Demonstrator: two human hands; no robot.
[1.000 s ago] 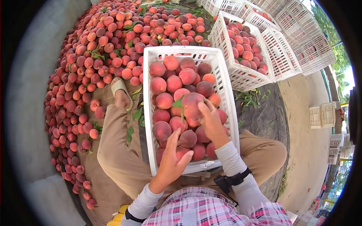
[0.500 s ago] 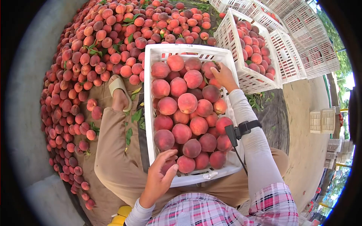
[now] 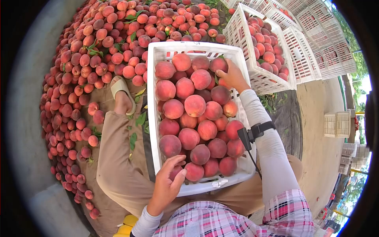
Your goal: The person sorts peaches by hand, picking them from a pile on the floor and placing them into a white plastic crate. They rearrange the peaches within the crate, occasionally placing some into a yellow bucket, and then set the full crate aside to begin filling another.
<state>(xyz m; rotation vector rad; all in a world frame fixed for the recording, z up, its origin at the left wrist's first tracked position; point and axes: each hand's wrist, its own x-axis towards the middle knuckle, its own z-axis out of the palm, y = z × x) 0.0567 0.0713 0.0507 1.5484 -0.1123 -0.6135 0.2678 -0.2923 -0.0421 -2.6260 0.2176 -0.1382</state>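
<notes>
A white plastic crate [image 3: 151,114] full of red peaches stands between my legs. At its far right corner, my right hand [image 3: 233,75] has its fingers round a peach [image 3: 218,64] lying among the others. My left hand [image 3: 167,182] is at the near left corner, thumb and fingers curved about a dark peach [image 3: 175,172] inside the crate. Part of that peach is hidden by the fingers. A peach with a yellowish patch [image 3: 230,108] lies by the crate's right side.
A large heap of peaches [image 3: 85,59] with green leaves spreads over the ground at the left and far side. A second crate of peaches [image 3: 272,81] stands at the right, beside stacked white crates [image 3: 321,35]. My sandalled foot [image 3: 122,96] is left of the near crate.
My right hand has shifted slightly up and left, with the peach at its fingertips a little nearer the crate's far edge. My left hand stays almost in place.
</notes>
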